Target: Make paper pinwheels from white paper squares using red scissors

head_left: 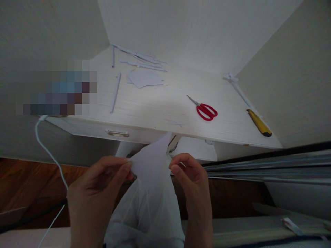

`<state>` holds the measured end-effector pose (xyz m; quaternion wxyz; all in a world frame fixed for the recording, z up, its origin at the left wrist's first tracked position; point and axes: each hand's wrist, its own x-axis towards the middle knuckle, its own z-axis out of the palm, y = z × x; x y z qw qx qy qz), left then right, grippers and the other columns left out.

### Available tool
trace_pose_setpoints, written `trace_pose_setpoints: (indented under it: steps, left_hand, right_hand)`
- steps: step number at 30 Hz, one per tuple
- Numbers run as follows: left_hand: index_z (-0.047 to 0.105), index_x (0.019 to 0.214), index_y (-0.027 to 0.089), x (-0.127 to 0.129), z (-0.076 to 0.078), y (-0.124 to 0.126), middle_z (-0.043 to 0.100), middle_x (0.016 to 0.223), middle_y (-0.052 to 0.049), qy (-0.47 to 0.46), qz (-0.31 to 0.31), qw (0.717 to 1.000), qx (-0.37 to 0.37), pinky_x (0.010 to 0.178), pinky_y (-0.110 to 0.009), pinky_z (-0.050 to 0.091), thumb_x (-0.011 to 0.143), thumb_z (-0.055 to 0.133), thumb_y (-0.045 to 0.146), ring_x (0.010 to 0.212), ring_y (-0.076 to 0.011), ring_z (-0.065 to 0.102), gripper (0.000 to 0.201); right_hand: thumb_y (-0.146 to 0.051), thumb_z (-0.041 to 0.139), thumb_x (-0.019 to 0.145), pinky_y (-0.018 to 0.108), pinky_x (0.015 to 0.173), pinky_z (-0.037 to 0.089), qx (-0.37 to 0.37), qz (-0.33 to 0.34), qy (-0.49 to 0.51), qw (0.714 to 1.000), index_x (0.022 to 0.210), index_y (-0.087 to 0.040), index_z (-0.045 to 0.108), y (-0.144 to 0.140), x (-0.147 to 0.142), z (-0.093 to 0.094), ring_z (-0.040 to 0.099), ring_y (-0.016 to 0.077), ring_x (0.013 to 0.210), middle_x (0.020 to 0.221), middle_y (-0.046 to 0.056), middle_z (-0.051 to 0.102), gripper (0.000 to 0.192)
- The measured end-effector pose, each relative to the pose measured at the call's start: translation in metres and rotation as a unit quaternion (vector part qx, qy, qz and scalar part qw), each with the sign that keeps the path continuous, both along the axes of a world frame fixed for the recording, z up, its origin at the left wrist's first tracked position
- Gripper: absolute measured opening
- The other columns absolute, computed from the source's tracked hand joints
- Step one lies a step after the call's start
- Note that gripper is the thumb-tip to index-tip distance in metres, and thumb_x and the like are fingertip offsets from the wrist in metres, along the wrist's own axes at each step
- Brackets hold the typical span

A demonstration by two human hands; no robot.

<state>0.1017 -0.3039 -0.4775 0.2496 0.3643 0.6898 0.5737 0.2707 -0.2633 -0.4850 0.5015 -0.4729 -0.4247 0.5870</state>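
Paper piece: a thin, matt white sheet (pixel 152 162) with a pointed top, held up in front of the desk's front edge, between the two hands, above a crinkled, translucent white bag (pixel 144 213).
Left hand: the left hand (pixel 95 193) pinches the sheet's left edge; its grip is closed, thumb and forefinger pressed flat on the paper.
Right hand: the right hand (pixel 192 179) is curled at the sheet's right edge; its grip looks closed on the paper, fingertips tucked in, though the contact itself is partly hidden.
Desk: a pale desk (pixel 165 106) with a fine wood-grain surface, set into a corner of plain light walls; a slim metal drawer handle (pixel 117 133) sits on its front.
Scissors: red-handled scissors (pixel 204 109) with thin steel blades lie shut on the desk, well apart from the hands.
Knife: a long yellow and black utility knife (pixel 259 122) lies near the desk's right edge.
Offcuts: narrow white paper strips (pixel 139 60) lie scattered at the back, one long strip (pixel 115 92) lies on the left, and a flat angular paper shape (pixel 143 78) rests between them.
Cable: a smooth white cable (pixel 49 151) hangs in a curve from the desk's left end.
Floor: glossy reddish-brown wood floor (pixel 31 179) below.
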Motion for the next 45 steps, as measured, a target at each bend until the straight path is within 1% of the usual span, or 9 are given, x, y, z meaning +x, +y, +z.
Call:
trace_pose_setpoints:
  steps: [3, 10, 13, 16, 21, 24, 26, 30, 45]
  left_hand:
    - [0.072, 0.071, 0.025, 0.004, 0.003, 0.0, 0.07, 0.056, 0.008, -0.001, -0.03, 1.0, 0.007, 0.048, -0.009, 0.053, 0.073, 0.075, 0.023, 0.049, -0.0077, 0.067, 0.005]
    - [0.071, 0.071, 0.026, 0.01, 0.005, 0.001, 0.07, 0.055, 0.01, -0.021, -0.046, 0.999, 0.015, 0.051, -0.007, 0.052, 0.074, 0.074, 0.02, 0.049, -0.0065, 0.068, 0.007]
    - [0.071, 0.073, 0.025, 0.007, 0.002, 0.005, 0.073, 0.06, 0.008, -0.048, -0.109, 0.993, 0.002, 0.056, -0.011, 0.055, 0.075, 0.073, 0.021, 0.055, -0.0095, 0.071, 0.005]
    - [0.071, 0.071, 0.025, 0.001, -0.001, 0.01, 0.074, 0.063, 0.006, -0.061, -0.187, 0.98, -0.017, 0.056, -0.013, 0.056, 0.075, 0.072, 0.021, 0.058, -0.0111, 0.072, 0.005]
    - [0.074, 0.077, 0.028, -0.002, -0.004, 0.015, 0.076, 0.09, 0.002, -0.045, -0.215, 0.976, -0.002, 0.064, -0.016, 0.056, 0.074, 0.073, 0.018, 0.081, -0.014, 0.072, 0.01]
    - [0.075, 0.083, 0.03, 0.002, -0.005, 0.014, 0.076, 0.087, 0.002, -0.078, -0.239, 0.968, -0.018, 0.067, -0.021, 0.057, 0.075, 0.074, 0.021, 0.079, -0.0155, 0.07, 0.012]
    - [0.075, 0.079, 0.03, 0.004, -0.005, 0.013, 0.074, 0.079, 0.003, -0.107, -0.255, 0.961, -0.019, 0.064, -0.022, 0.057, 0.076, 0.073, 0.023, 0.073, -0.0155, 0.069, 0.008]
    - [0.074, 0.071, 0.03, 0.005, -0.004, 0.012, 0.072, 0.068, 0.004, -0.106, -0.25, 0.962, 0.002, 0.059, -0.022, 0.055, 0.076, 0.073, 0.021, 0.065, -0.0148, 0.067, 0.01]
    - [0.073, 0.075, 0.027, 0.015, 0.0, 0.01, 0.073, 0.076, 0.001, 0.006, -0.225, 0.97, 0.097, 0.067, -0.027, 0.058, 0.076, 0.072, 0.008, 0.074, -0.0169, 0.07, 0.018]
  right_hand:
    - [-0.02, 0.073, 0.073, 0.026, 0.067, 0.041, -0.018, 0.03, 0.011, 0.999, 0.073, -0.023, 0.067, -0.002, -0.007, 0.003, 0.056, 0.0137, 0.071, 0.072, -0.004, 0.063, 0.007]
    - [-0.017, 0.07, 0.076, 0.025, 0.062, 0.038, 0.008, -0.013, 0.017, 1.0, 0.07, -0.023, 0.064, -0.005, -0.013, 0.002, 0.051, 0.0122, 0.066, 0.067, -0.005, 0.058, 0.01]
    - [-0.018, 0.068, 0.079, 0.025, 0.062, 0.038, 0.02, -0.029, 0.009, 0.999, 0.074, -0.024, 0.063, -0.005, -0.01, 0.001, 0.052, 0.0125, 0.067, 0.071, -0.005, 0.058, 0.009]
    - [-0.017, 0.066, 0.08, 0.027, 0.065, 0.038, 0.048, -0.031, -0.051, 0.997, 0.077, -0.024, 0.063, -0.002, -0.004, 0.001, 0.053, 0.0135, 0.071, 0.074, -0.004, 0.058, 0.009]
    - [-0.015, 0.064, 0.081, 0.029, 0.069, 0.041, 0.109, 0.01, -0.172, 0.979, 0.075, -0.023, 0.062, 0.0, 0.002, 0.006, 0.054, 0.0154, 0.074, 0.074, -0.003, 0.059, 0.01]
    - [-0.01, 0.063, 0.081, 0.029, 0.069, 0.041, 0.157, 0.055, -0.21, 0.964, 0.076, -0.022, 0.062, -0.001, -0.001, 0.01, 0.055, 0.0145, 0.074, 0.075, -0.003, 0.061, 0.013]
    - [-0.008, 0.063, 0.082, 0.028, 0.07, 0.041, 0.186, 0.082, -0.22, 0.954, 0.076, -0.021, 0.062, -0.002, -0.004, 0.012, 0.056, 0.014, 0.075, 0.076, -0.003, 0.062, 0.014]
    - [-0.006, 0.063, 0.082, 0.027, 0.071, 0.042, 0.203, 0.093, -0.223, 0.949, 0.077, -0.02, 0.061, -0.004, -0.009, 0.014, 0.058, 0.0136, 0.077, 0.078, -0.003, 0.064, 0.015]
    - [-0.004, 0.059, 0.078, 0.03, 0.071, 0.043, 0.183, 0.071, -0.185, 0.963, 0.078, -0.022, 0.059, -0.008, -0.012, 0.018, 0.058, 0.0155, 0.078, 0.078, -0.002, 0.06, 0.018]
